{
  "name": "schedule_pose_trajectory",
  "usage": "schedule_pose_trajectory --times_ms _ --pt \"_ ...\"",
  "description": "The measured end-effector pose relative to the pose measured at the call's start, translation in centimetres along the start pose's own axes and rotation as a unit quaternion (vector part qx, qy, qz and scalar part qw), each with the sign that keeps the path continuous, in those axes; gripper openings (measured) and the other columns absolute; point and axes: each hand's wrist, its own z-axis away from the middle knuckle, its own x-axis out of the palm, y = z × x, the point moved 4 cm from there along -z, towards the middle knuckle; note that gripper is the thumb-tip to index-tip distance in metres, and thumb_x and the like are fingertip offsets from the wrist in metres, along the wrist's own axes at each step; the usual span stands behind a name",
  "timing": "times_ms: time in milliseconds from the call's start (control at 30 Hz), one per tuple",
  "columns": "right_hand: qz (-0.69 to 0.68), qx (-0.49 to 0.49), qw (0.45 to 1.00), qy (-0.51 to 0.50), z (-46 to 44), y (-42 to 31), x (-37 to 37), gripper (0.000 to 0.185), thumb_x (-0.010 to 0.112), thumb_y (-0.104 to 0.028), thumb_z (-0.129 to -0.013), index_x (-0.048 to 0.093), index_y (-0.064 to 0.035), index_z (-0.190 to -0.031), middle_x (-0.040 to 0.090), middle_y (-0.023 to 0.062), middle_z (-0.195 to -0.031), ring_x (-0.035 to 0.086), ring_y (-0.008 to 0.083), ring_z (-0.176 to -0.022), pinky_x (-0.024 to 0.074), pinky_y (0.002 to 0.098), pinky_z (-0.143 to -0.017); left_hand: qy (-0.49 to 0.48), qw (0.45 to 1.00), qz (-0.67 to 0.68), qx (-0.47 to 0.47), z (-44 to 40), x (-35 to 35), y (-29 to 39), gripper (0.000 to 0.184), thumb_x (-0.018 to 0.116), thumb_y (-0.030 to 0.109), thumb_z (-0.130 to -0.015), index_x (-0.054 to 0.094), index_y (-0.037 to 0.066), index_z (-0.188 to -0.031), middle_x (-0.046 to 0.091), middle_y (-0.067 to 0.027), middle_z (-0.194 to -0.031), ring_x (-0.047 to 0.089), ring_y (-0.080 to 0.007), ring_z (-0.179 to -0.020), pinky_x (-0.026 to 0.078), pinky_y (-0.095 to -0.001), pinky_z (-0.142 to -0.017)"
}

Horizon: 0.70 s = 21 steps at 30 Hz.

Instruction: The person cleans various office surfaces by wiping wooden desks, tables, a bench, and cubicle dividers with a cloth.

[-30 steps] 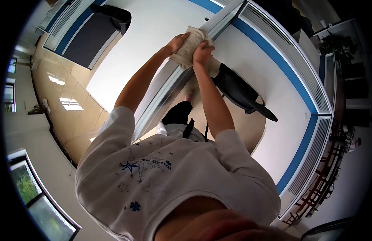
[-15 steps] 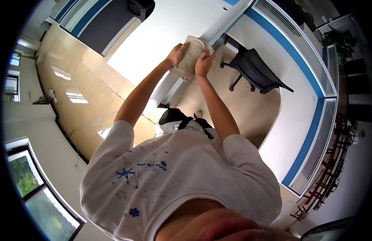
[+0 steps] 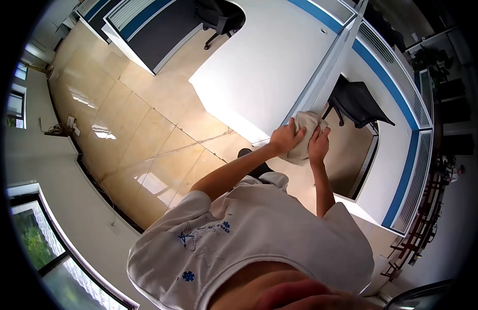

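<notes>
A beige cloth (image 3: 300, 150) is bunched and folded between my two hands, at the near end of a grey partition rail (image 3: 326, 64). My left hand (image 3: 286, 138) grips its left side, thumb on top. On the right side, my right hand (image 3: 318, 144) has its fingers closed over the cloth's edge. The cloth covers the end of the rail; whether it touches the rail I cannot tell. Left of the rail lies a white desktop (image 3: 249, 64).
A black office chair (image 3: 357, 103) stands right of the rail, beside a white desk with a blue-striped partition (image 3: 404, 160). Another black chair (image 3: 218, 20) is at the far desk. Tiled floor (image 3: 146, 124) stretches to the left, with cables along the wall. My shoe (image 3: 245, 153) shows below.
Both hands and the cloth have come nearer to my body and to the right, from farther along the rail to its near end. The cloth is now more crumpled. My view has shifted.
</notes>
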Motion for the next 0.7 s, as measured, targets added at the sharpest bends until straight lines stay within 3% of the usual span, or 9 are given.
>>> schedule_pose_trajectory --times_ms 33,167,200,300,333,467,533,600,700 --pt "0.009 -0.058 0.997 0.048 1.8 -1.4 -1.2 0.035 0.055 -0.033 -0.106 0.051 -0.0029 -0.122 0.071 0.0293 -0.100 0.069 0.0497 -0.085 0.0548 0.0582 -0.070 -0.010 1.000 -0.001 0.009 1.1 -0.2 -1.3 0.083 0.055 0.063 -0.099 0.042 -0.012 -0.135 0.071 -0.0351 -0.096 0.071 -0.0503 -0.095 0.057 -0.0526 -0.088" --pt "-0.019 -0.108 0.992 0.071 8.6 -8.5 -3.1 0.040 0.070 -0.033 -0.098 0.057 -0.0044 -0.122 0.073 0.0232 -0.104 0.071 0.0463 -0.089 0.0580 0.0509 -0.075 -0.081 0.979 0.186 -0.002 4.1 -1.6 -9.6 0.084 0.070 0.046 -0.095 0.037 -0.011 -0.148 0.070 -0.0278 -0.119 0.071 -0.0340 -0.109 0.056 -0.0426 -0.094" --pt "-0.063 -0.086 0.993 0.048 9.7 -10.3 -1.6 0.044 0.074 -0.034 -0.094 0.058 -0.0032 -0.122 0.073 0.0249 -0.106 0.071 0.0462 -0.096 0.0568 0.0499 -0.081 -0.108 0.967 0.231 -0.009 4.3 -2.8 -12.1 0.083 0.074 0.038 -0.094 0.036 -0.010 -0.151 0.069 -0.0257 -0.126 0.069 -0.0288 -0.114 0.056 -0.0395 -0.097" --pt "-0.145 -0.042 0.987 -0.061 11.7 -18.2 5.4 0.046 0.078 -0.034 -0.090 0.060 -0.0046 -0.120 0.074 0.0215 -0.107 0.073 0.0406 -0.096 0.0582 0.0459 -0.082 -0.157 0.949 0.265 -0.066 3.9 -8.4 -19.2 0.078 0.076 0.025 -0.092 0.037 -0.008 -0.151 0.069 -0.0228 -0.128 0.068 -0.0256 -0.116 0.055 -0.0375 -0.098" --pt "-0.151 -0.059 0.983 -0.086 11.7 -21.0 8.7 0.047 0.078 -0.036 -0.090 0.060 -0.0054 -0.120 0.074 0.0206 -0.107 0.073 0.0405 -0.093 0.0591 0.0456 -0.079 -0.144 0.950 0.268 -0.072 3.3 -11.1 -22.3 0.078 0.076 0.025 -0.092 0.038 -0.008 -0.151 0.069 -0.0224 -0.127 0.068 -0.0257 -0.116 0.055 -0.0374 -0.099" --pt "-0.166 -0.314 0.922 -0.153 9.5 -34.8 19.5 0.039 0.079 -0.029 -0.091 0.059 -0.0050 -0.113 0.072 0.0154 -0.100 0.073 0.0355 -0.082 0.0589 0.0422 -0.068 -0.064 0.939 0.318 -0.111 1.8 -24.8 -34.9 0.078 0.079 0.027 -0.091 0.041 -0.007 -0.150 0.068 -0.0206 -0.128 0.067 -0.0252 -0.118 0.054 -0.0373 -0.100" --pt "-0.177 -0.394 0.886 -0.172 8.0 -42.7 22.4 0.039 0.081 -0.030 -0.089 0.060 -0.0052 -0.110 0.073 0.0136 -0.096 0.073 0.0346 -0.081 0.0584 0.0408 -0.068 0.004 0.944 0.254 -0.211 4.4 -34.7 -37.8 0.091 0.085 0.033 -0.088 0.035 -0.006 -0.154 0.064 -0.0187 -0.132 0.065 -0.0240 -0.119 0.055 -0.0366 -0.097" --pt "-0.252 -0.430 0.846 -0.189 8.0 -50.0 25.3 0.037 0.081 -0.027 -0.088 0.059 -0.0073 -0.111 0.069 0.0098 -0.097 0.072 0.0308 -0.078 0.0576 0.0412 -0.064 0.142 0.959 0.193 -0.149 7.9 -43.1 -40.2 0.111 0.093 0.039 -0.079 0.028 -0.003 -0.158 0.062 -0.0222 -0.134 0.064 -0.0294 -0.119 0.055 -0.0425 -0.100" --pt "-0.286 -0.518 0.776 -0.220 9.6 -60.2 28.8 0.038 0.083 -0.026 -0.084 0.059 -0.0106 -0.109 0.071 0.0053 -0.096 0.073 0.0288 -0.080 0.0577 0.0426 -0.061 0.256 0.963 -0.047 -0.063 13.6 -54.3 -42.6 0.122 0.098 0.038 -0.068 0.027 0.001 -0.160 0.048 -0.0244 -0.148 0.046 -0.0380 -0.138 0.043 -0.0497 -0.114"
